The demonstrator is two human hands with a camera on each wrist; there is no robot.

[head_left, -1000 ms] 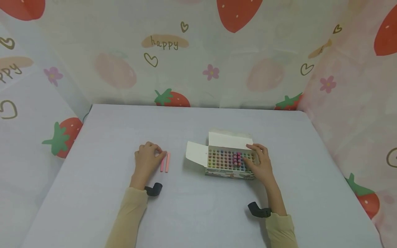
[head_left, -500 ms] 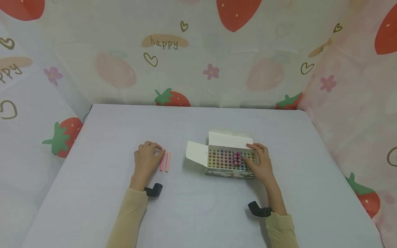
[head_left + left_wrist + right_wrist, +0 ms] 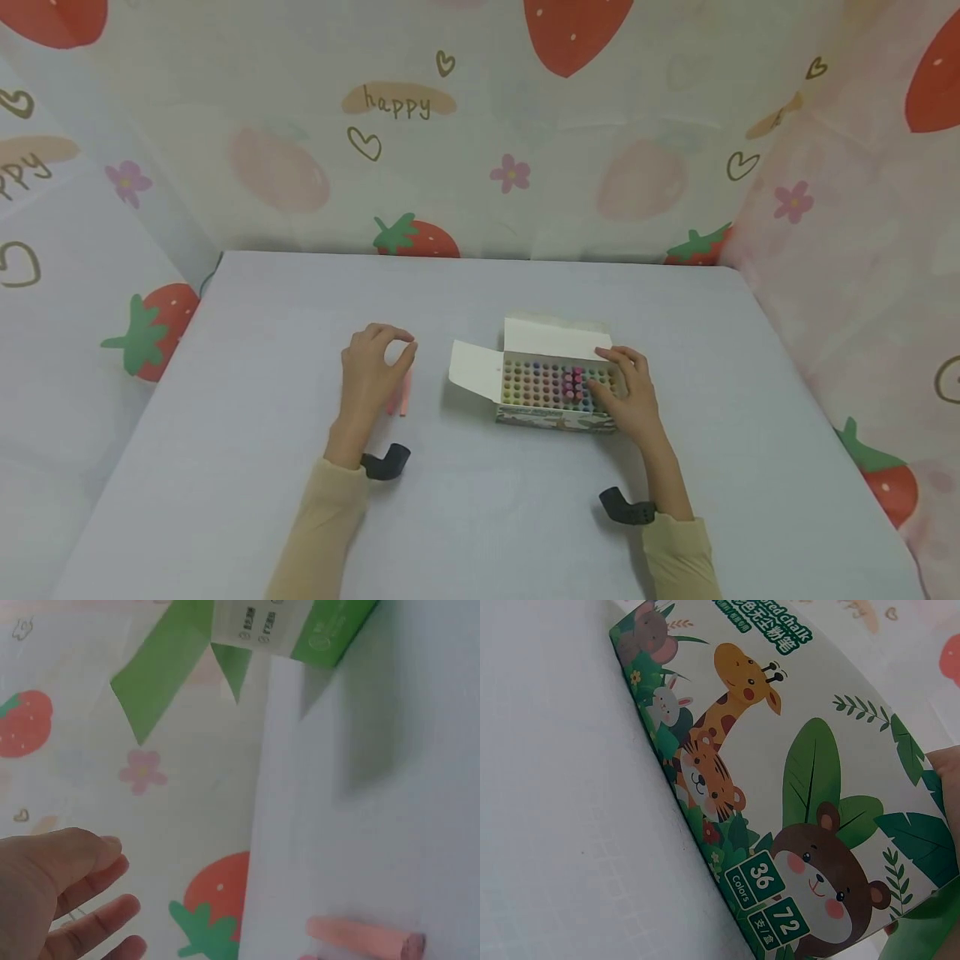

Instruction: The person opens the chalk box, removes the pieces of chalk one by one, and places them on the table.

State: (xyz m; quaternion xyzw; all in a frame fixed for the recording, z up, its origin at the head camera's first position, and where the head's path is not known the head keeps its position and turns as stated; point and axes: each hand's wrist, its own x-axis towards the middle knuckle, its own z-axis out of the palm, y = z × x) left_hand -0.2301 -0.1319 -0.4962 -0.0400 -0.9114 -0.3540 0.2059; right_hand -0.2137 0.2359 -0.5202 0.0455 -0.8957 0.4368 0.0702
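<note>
My left hand (image 3: 367, 372) is raised over two pink chalk sticks (image 3: 406, 393) on the table, partly covering them. Its thumb and index finger bend toward each other with nothing seen between them. In the left wrist view one chalk stick (image 3: 356, 935) lies below and apart from the loosely bent fingers. An open chalk box (image 3: 555, 418), printed with cartoon animals, holds rows of coloured chalk. My right hand (image 3: 633, 402) grips the box's right end, thumb over the chalk and fingers at the far edge. Several pink and purple sticks (image 3: 573, 383) stand higher than the rest.
The box's side flap (image 3: 476, 372) sticks out to the left, and its lid (image 3: 555, 337) stands up at the back. A white cloth covers the table (image 3: 480, 517). Strawberry-patterned curtains (image 3: 555, 125) hang behind and at both sides.
My left hand has come up from beside the chalk sticks and moved right and away from me, now covering part of them. The right hand and box stay in place.
</note>
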